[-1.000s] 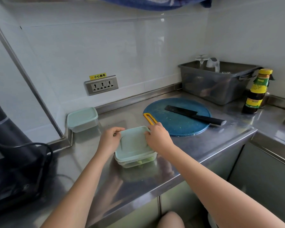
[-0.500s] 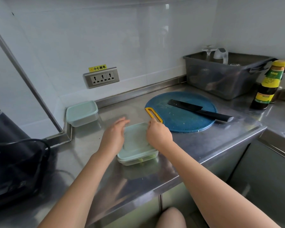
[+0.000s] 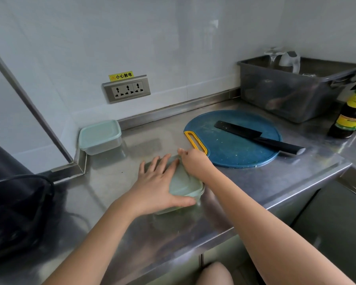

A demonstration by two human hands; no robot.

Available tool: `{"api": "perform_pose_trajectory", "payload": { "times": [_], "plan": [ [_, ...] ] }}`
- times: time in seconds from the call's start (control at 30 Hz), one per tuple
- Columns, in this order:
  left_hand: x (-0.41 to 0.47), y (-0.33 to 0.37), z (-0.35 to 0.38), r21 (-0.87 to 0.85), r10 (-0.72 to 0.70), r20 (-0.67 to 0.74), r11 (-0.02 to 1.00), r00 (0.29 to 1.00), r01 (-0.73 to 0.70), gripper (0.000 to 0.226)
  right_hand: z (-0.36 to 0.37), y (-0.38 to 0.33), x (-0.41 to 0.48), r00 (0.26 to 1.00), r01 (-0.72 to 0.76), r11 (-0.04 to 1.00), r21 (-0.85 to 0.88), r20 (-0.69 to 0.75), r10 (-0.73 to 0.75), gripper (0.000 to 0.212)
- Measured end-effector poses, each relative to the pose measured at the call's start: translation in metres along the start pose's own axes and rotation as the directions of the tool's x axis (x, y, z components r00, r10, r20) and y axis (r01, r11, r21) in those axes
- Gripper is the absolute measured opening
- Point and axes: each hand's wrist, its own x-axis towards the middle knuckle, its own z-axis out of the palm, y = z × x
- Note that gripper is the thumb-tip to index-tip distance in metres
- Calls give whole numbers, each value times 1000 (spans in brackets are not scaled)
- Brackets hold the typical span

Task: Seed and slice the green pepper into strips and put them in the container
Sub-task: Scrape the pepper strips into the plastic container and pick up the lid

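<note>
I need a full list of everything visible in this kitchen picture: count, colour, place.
counter: 1, steel, throughout
container: 1, pale green, front, under both hands
second container: 1, pale green, back left
cutting board: 1, blue with yellow handle, centre right
knife: 1, black, on the cutting board
bin: 1, grey, back right
bottle: 1, dark, right edge
socket: 1, grey, above the counter
appliance: 1, black, left edge
left hand: 1, flat on the container
right hand: 1, at the container's far corner

The left hand (image 3: pixel 156 188) hides much of the container (image 3: pixel 186 182), its contents a blur; the frame's edge crops the bottle (image 3: pixel 350 114)
</note>
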Motion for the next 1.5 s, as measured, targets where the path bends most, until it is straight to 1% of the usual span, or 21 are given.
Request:
{"api": "perform_pose_trajectory", "payload": {
  "times": [0.07, 0.17, 0.23, 0.3, 0.33, 0.43, 0.47, 0.53, 0.6, 0.63, 0.67, 0.73, 0.8, 0.9, 0.93, 1.03, 1.1, 1.23, 1.37, 1.5],
  "plan": [
    [0, -1, 2, 14, -8, -25, 1000, 1000, 8, 122, 1, 1, 3, 997, 35, 999, -3, -63, -35, 41],
    [-1, 1, 4, 18, -29, -41, 999, 999, 30, 123, -1, 0, 1, 995, 54, 999, -1, -90, -54, 45],
    [-1, 0, 4, 11, -46, -52, 999, 998, 47, 123, -2, 1, 2, 996, 38, 995, 87, -87, -30, 42],
    [-1, -3, 3, 0, -56, -48, 998, 997, 56, 126, 0, 0, 5, 996, 34, 991, 130, -86, -23, 50],
    [-1, -5, 2, -10, -58, -42, 998, 997, 58, 129, 2, -1, 8, 995, 29, 991, 128, -103, -16, 53],
    [-3, -8, -1, -48, -87, -16, 995, 996, 86, 135, 6, -10, 13, 989, 40, 999, 31, -144, -35, 56],
    [-4, -8, -2, -64, -104, -10, 993, 994, 103, 133, 7, -11, 15, 988, 42, 999, 32, -148, -37, 55],
    [-5, -11, -2, -85, -135, -5, 987, 991, 134, 119, 9, -16, 16, 988, 38, 998, 54, -153, -29, 50],
    [-7, -19, -5, -113, -143, 26, 983, 989, 145, 107, 12, -24, 16, 990, 48, 991, 128, -138, -31, 49],
    [-7, -26, -6, -122, -137, 42, 982, 990, 142, 108, 13, -29, 15, 991, 62, 983, 174, -129, -39, 48],
    [-7, -35, -7, -122, -126, 53, 984, 991, 132, 115, 13, -34, 13, 991, 82, 977, 195, -122, -59, 48],
    [-8, -54, -10, -121, -129, 57, 984, 990, 135, 129, 14, -40, 9, 984, 144, 969, 199, -128, -120, 45],
    [-9, -77, -14, -151, -165, 50, 974, 985, 171, 130, 14, -39, 4, 974, 194, 968, 157, -148, -171, 41],
    [-11, -110, -19, -244, -147, 63, 957, 987, 158, 123, 10, -31, 2, 968, 200, 980, -1, -151, -198, 32],
    [-11, -118, -20, -265, -145, 57, 952, 988, 155, 116, 7, -29, 1, 971, 187, 981, -56, -139, -193, 31],
    [-9, -134, -16, -269, -185, 13, 946, 983, 181, 70, 3, -23, 1, 979, 158, 977, -142, -106, -173, 30],
    [-6, -142, -13, -261, -208, -39, 946, 977, 191, 59, 1, -20, 1, 984, 145, 973, -181, -81, -162, 30],
    [-7, -154, -12, -328, -220, -94, 928, 971, 178, 54, 2, -17, 3, 988, 136, 963, -231, -41, -150, 30],
    [-8, -154, -10, -337, -207, -136, 929, 969, 151, 53, 4, -18, 6, 989, 134, 947, -291, -24, -148, 28],
    [-8, -153, -11, -333, -229, -128, 926, 965, 176, 53, 6, -19, 6, 988, 148, 948, -282, -5, -156, 28]
  ]
}}
